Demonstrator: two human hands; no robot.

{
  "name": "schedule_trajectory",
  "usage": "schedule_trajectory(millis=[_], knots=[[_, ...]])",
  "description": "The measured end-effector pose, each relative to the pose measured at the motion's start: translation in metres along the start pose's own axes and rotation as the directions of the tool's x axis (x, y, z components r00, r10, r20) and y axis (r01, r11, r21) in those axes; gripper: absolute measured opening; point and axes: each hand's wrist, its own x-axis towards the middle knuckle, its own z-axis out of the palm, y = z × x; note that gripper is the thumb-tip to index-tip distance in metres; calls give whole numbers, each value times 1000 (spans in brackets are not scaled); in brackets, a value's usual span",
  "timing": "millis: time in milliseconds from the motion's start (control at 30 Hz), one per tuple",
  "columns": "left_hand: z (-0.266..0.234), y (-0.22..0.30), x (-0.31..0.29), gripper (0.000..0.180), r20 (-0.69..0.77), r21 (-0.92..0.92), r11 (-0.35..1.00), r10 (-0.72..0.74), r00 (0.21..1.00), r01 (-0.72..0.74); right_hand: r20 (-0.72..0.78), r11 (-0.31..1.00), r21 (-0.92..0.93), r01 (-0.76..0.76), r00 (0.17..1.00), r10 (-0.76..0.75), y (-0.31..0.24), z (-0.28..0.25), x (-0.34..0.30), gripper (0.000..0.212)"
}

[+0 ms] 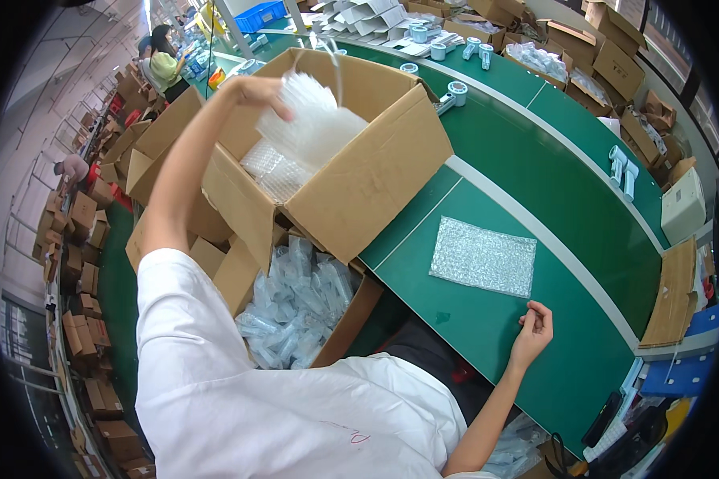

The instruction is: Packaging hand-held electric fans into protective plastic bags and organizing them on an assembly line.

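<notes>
My left hand [265, 96] reaches over a large open cardboard box [367, 180] and is closed on a sheaf of translucent bubble wrap bags [318, 120]. More bubble wrap [278, 172] lies inside that box, below the lifted ones. On the green bench, right of the box, a single flat bubble wrap bag [484, 257] is laid out. Just beyond its near right corner, my right hand [534, 327] hovers or rests with fingers curled in; no object shows in it. Whether its fingertips touch the bag, I cannot tell.
Below the box, a carton holds several plastic-wrapped light blue parts [295, 311]. Across the green conveyor [527, 152] stand white-blue handheld devices [625, 172] and folded white cartons [367, 17]. Cardboard boxes [571, 48] line the far side. Other people [166, 60] are at the far left.
</notes>
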Motion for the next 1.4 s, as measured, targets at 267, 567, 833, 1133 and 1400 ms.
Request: schedule_trajectory(millis=[267,567,833,1133,1400], knots=[[27,3,6,96,-203,-140,987,44,978,-74,22,1000,14,-13,1000,12,2,-5,1,14],[-2,46,-89,73,-500,614,723,45,865,317,6,999,48,14,1000,-14,1,-6,-1,15],[49,130,-136,64,-448,651,736,175,876,186,352,782,377,496,704,-616,-164,73,-23,74],[159,184,-152,47,-117,987,158,705,699,6,280,679,525,514,649,-707,-265,186,22,52],[185,172,-155,46,220,974,-222,891,396,-41,254,365,914,-177,952,-174,-237,98,142,28]])
